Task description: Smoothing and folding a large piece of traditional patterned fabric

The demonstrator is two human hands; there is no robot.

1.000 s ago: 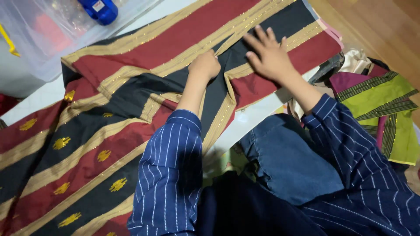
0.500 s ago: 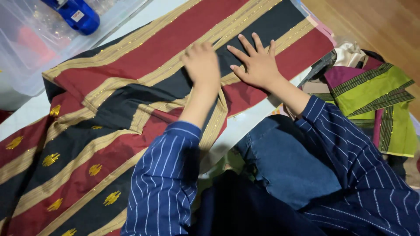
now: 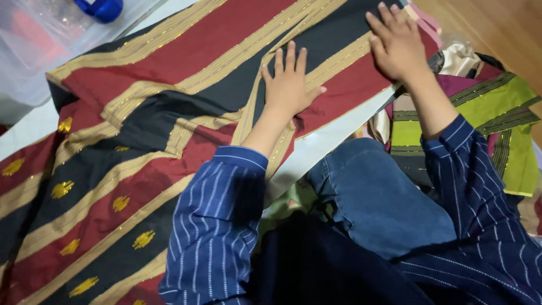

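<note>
From the head view I see my left hand and right hand apart, fingers spread, palms flat on the striped cloth lying across the floor, pinning its fold, clothes pile beside.

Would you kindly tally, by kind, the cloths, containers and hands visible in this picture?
Striped red, black and gold cloth under both palms: 1
Green cloth with dark bands: 1
Clear plastic bin: 1
Blue object in the bin: 1
Hands, left hand and right hand, flat with fingers spread: 2
Total: 6
</note>
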